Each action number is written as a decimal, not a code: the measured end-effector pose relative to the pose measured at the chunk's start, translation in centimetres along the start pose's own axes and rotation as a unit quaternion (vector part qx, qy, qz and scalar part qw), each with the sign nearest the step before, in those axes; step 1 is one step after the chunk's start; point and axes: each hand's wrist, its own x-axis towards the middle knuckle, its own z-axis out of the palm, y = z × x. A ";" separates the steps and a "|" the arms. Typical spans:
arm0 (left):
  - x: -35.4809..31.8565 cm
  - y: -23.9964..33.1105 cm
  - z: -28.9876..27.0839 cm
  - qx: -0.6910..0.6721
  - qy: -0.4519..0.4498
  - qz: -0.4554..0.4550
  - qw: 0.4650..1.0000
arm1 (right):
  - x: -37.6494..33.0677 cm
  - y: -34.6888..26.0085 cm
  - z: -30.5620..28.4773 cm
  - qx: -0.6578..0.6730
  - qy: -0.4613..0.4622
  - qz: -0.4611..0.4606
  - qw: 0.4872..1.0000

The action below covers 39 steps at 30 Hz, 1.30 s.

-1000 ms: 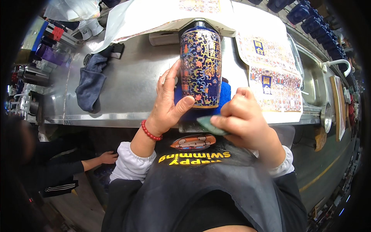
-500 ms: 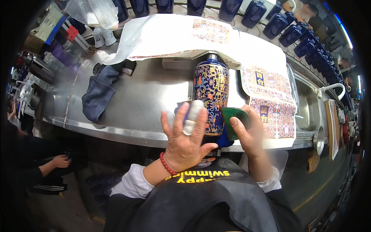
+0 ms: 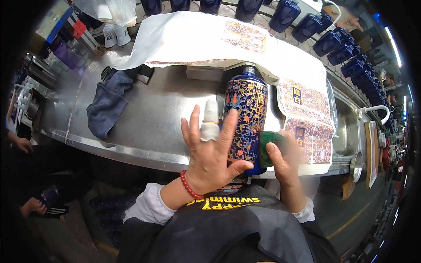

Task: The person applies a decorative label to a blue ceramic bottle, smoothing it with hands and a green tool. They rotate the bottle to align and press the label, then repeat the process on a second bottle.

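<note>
A dark blue bottle with a colourful floral decal lies on the metal worktop, its neck pointing away from me. My left hand is open at its left side, fingers spread, with white wrapping round one finger. The index fingertip overlaps the bottle's left edge; whether it touches I cannot tell. In my right hand is a flat green scraper, pinched under the thumb at the bottle's lower right side. The fingers behind the scraper are blurred.
Printed decal sheets lie on the right, beside a metal sink. White paper covers the back. A grey-blue cloth rests on the left of the worktop. Several blue bottles line the far side. Another person's hand shows lower left.
The scraper has turned more upright and shifted slightly right and down with my right hand. My left fingers have spread wider. The bottle appears a little farther right; the whole view has shifted slightly.
</note>
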 end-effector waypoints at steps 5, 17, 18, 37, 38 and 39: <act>0.4 -0.6 0.3 -0.100 0.011 -0.042 0.994 | 0.0 -0.2 -0.1 0.028 -0.018 0.011 0.999; 0.0 -1.5 0.2 -0.020 0.010 -0.018 1.000 | 0.0 0.3 0.1 0.043 -0.016 0.021 0.999; 0.0 -1.5 0.2 -0.007 0.015 -0.009 1.000 | 0.0 0.3 0.1 0.044 -0.014 0.022 0.999; 5.0 1.9 -0.6 -0.001 -0.056 0.086 0.995 | -0.2 0.9 -0.1 0.000 0.002 0.003 1.000; 5.5 2.0 -0.4 -0.004 -0.041 0.077 0.996 | -0.3 1.0 -0.2 -0.020 0.000 -0.016 1.000; 5.9 1.8 -0.3 0.005 -0.033 0.072 0.997 | -0.3 1.0 -0.3 -0.017 -0.004 -0.026 0.999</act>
